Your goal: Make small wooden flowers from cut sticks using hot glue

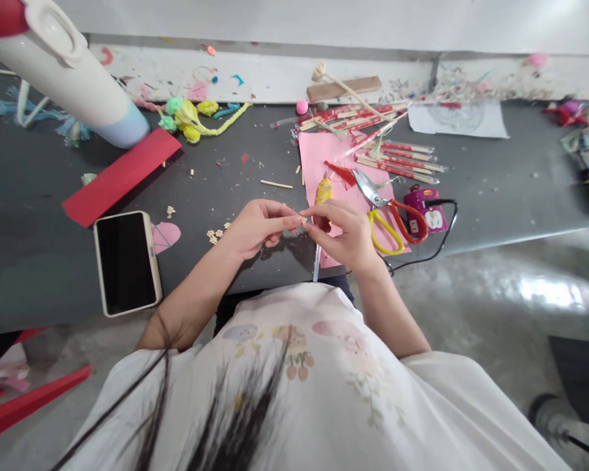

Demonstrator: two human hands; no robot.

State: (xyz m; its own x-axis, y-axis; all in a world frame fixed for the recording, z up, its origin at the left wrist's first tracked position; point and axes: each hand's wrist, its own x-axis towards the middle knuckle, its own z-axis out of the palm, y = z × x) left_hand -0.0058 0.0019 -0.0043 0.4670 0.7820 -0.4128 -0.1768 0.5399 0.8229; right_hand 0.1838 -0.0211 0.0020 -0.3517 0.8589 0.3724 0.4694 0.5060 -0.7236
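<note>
My left hand (256, 227) and my right hand (347, 230) meet fingertip to fingertip above the table's near edge. Between their pinched fingers is a small pale wooden piece (303, 221), mostly covered, so its shape is unclear. Just left of my left hand lie several small flower-shaped wooden pieces (214, 235). A yellow glue gun (324, 188), with a clear glue stick (317, 263) at its near end, lies partly behind my right hand on pink paper (316, 154). Scissors with red and yellow handles (385, 239) rest to the right of that hand.
A phone (126, 263), a red paper strip (122, 175) and a tall bottle (86, 78) stand or lie on the left. Wrapped stick bundles (397, 159) lie at the back. A purple box (426, 209) with a black cable sits on the right.
</note>
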